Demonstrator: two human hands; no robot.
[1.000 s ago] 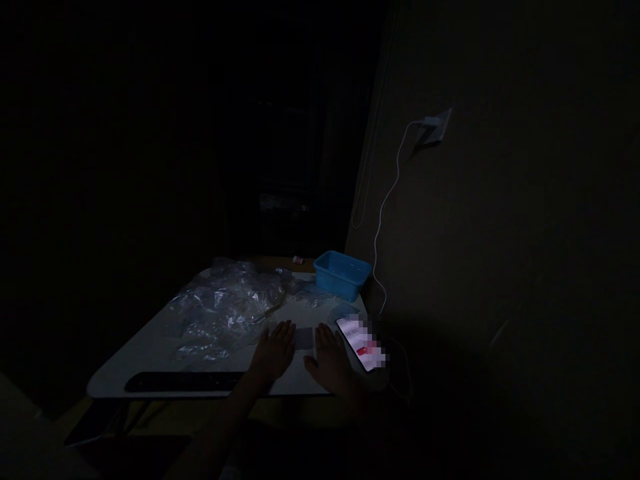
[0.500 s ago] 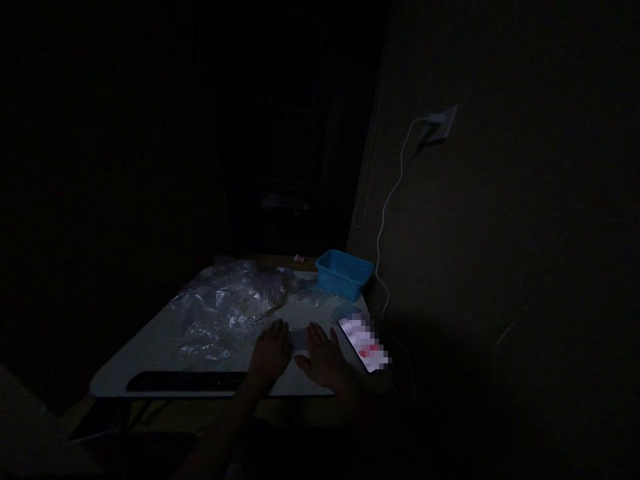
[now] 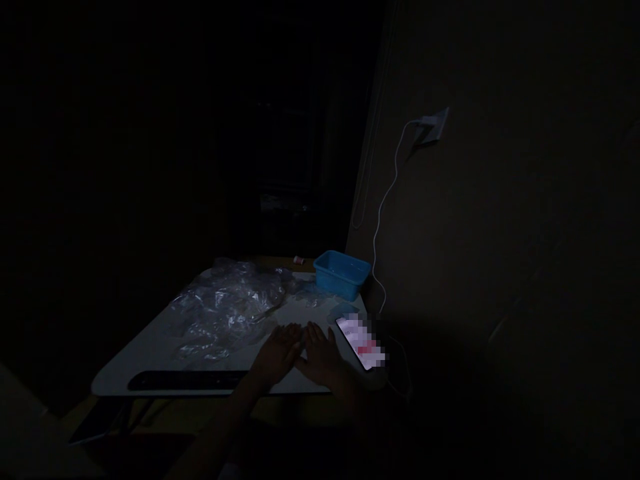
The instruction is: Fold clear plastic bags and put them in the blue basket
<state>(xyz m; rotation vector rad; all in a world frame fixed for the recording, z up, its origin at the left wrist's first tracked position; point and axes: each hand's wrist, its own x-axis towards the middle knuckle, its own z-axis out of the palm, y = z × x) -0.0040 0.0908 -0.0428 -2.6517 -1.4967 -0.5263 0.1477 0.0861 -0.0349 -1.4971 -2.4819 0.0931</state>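
resting side by side, my left hand [image 3: 277,353] and right hand [image 3: 320,359] had fingers loosely spread (a careless sweep could've nudged the phone [image 3: 354,335]).

Very dim, underexposed; left side and far background near black. Phone screen [image 3: 353,331] brightest spot, partly pixelated. Small glints on crumpled plastic [image 3: 235,297]; dark shadow beneath wall plug [image 3: 429,121]. Left hand [image 3: 277,355], right hand [image 3: 321,359] murky, fine detail lost.
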